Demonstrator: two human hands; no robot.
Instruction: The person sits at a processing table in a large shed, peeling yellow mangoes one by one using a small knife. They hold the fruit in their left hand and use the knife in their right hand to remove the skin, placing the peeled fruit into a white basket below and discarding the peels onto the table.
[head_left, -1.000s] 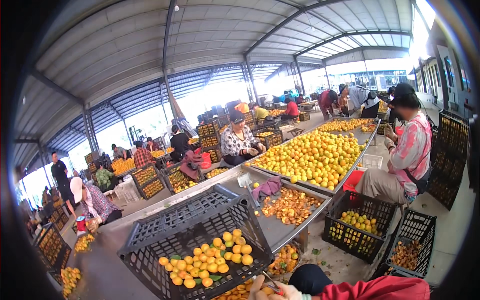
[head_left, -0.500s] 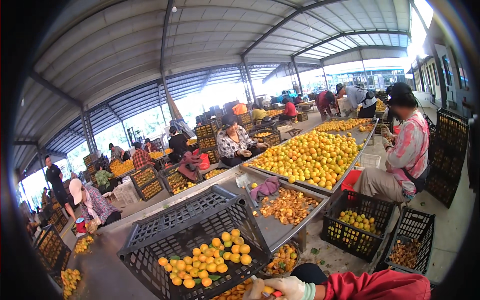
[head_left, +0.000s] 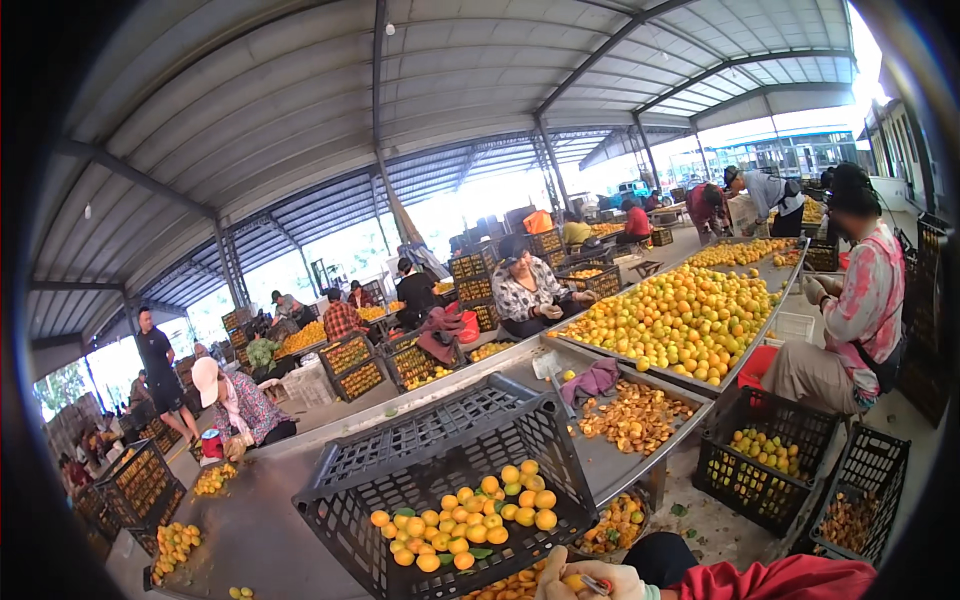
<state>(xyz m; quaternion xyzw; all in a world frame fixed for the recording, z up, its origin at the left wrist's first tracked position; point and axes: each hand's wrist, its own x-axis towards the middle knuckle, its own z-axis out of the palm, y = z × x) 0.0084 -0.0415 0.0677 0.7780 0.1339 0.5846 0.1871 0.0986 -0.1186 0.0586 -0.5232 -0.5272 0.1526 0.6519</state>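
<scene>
At the bottom edge, my right hand (head_left: 622, 582), in a pale glove below a red sleeve, is closed around a small tool (head_left: 595, 584) with some metal and red on it. Against it my left hand (head_left: 553, 574), also gloved and mostly cut off by the frame, grips a small orange citrus fruit (head_left: 573, 582). Just beyond both hands, a black plastic crate (head_left: 345, 520) lies tipped on the metal table, its opening toward me. Whole oranges (head_left: 462, 522) with a few green leaves rest inside. Orange peel pieces (head_left: 505, 585) lie below the crate's front edge.
Ahead on the metal table (head_left: 250, 510) are a peel heap (head_left: 640, 415), a purple cloth (head_left: 592, 380) and a large fruit pile (head_left: 680, 315). Black crates (head_left: 765, 460) stand on the floor at right. A co-worker (head_left: 865, 310) sits beyond them; others work around the shed.
The whole scene has shifted rightward in the picture as my head turned left. Both hands stay close together at the lower edge, still around the fruit and tool.
</scene>
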